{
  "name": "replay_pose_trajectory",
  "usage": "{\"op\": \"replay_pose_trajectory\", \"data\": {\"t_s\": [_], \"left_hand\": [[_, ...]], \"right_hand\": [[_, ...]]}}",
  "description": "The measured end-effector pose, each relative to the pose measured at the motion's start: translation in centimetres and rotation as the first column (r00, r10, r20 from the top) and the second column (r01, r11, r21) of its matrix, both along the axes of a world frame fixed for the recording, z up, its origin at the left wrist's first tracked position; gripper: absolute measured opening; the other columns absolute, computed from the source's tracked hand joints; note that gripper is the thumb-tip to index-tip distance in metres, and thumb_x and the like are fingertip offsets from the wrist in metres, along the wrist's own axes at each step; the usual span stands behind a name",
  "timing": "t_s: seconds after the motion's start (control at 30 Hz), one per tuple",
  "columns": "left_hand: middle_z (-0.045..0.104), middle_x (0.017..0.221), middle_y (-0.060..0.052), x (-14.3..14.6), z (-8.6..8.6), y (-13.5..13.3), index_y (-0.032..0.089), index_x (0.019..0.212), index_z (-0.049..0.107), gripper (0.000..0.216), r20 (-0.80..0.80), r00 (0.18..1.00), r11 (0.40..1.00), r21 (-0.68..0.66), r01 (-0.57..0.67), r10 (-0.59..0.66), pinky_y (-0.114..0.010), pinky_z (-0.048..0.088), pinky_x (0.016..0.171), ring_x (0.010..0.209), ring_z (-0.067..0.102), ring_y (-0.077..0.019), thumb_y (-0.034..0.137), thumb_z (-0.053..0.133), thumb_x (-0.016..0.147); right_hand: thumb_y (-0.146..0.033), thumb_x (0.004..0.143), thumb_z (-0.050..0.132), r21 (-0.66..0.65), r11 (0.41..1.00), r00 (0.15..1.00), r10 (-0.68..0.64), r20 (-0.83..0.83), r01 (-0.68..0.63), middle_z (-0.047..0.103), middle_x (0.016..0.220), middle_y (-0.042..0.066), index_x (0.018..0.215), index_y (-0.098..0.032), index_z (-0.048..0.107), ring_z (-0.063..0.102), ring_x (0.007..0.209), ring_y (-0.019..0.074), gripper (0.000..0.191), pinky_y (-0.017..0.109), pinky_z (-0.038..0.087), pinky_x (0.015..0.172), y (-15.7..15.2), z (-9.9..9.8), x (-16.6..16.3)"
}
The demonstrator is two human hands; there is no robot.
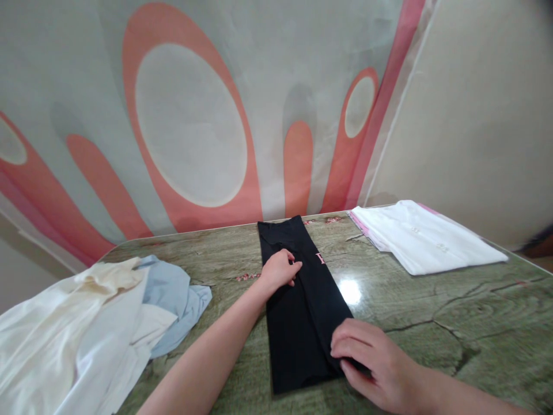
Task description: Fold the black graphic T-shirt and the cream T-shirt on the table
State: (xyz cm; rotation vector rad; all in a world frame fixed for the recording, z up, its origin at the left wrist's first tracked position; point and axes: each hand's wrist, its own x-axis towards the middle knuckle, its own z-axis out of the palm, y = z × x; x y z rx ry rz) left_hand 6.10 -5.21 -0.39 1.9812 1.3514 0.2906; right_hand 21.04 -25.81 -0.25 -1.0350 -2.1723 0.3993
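Observation:
A black garment (pixel 289 334) lies on the table as a long folded strip, with a small pink print at its right edge. Its exact kind cannot be made out. Near its upper middle, my left hand (pixel 281 270) is closed, fingers curled and pinching the cloth along a lengthwise fold. Down at the near right corner, my right hand (pixel 375 360) grips the garment's edge between thumb and fingers. Some of the cloth under both hands is hidden.
To the left lies a loose heap of cream and white clothes (pixel 73 323), with a light blue garment (pixel 173 305) beside it. Folded white clothing (pixel 427 239) is stacked at the right rear. The wood-patterned table (pixel 415 311) ends against a patterned backdrop (pixel 268 86).

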Motion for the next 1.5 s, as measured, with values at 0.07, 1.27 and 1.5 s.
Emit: {"op": "replay_pose_trajectory", "data": {"t_s": [0.07,1.27,1.5], "left_hand": [[0.061,0.055,0.001,0.1,0.2,0.3,0.014,0.107,0.049,0.033,0.052,0.998,0.991,-0.128,-0.036,0.043,-0.018,0.041,0.043,0.041,0.059,-0.0121,0.032,0.056,0.081],[0.061,0.064,-0.001,-0.6,-1.2,3.7,0.015,0.084,0.049,0.01,0.215,0.964,0.985,0.045,-0.168,0.154,-0.017,0.04,0.045,0.044,0.056,-0.008,0.023,0.043,0.086],[0.066,0.083,-0.008,-0.7,-0.5,3.1,0.019,0.081,0.057,0.015,-0.219,0.952,0.888,0.45,-0.095,0.213,-0.029,0.044,0.067,0.08,0.063,-0.0222,0.031,0.048,0.083]], "right_hand": [[-0.005,0.075,0.047,0.003,1.0,1.0,0.007,0.025,-0.007,0.059,0.086,0.006,0.092,-0.019,0.056,0.055,0.079,0.0148,0.023,0.027,0.046,0.07,0.0,0.0,0.0],[-0.006,0.075,0.049,-0.032,0.999,0.996,0.043,0.075,-0.041,0.06,0.09,0.006,0.088,-0.019,0.058,0.055,0.08,0.015,0.02,0.029,0.043,0.07,0.2,0.5,-0.1],[-0.013,0.075,0.053,-0.058,0.993,0.99,0.108,0.086,-0.103,0.061,0.088,0.006,0.09,-0.018,0.059,0.053,0.08,0.0157,0.017,0.032,0.041,0.072,0.3,0.7,-0.1]]}}
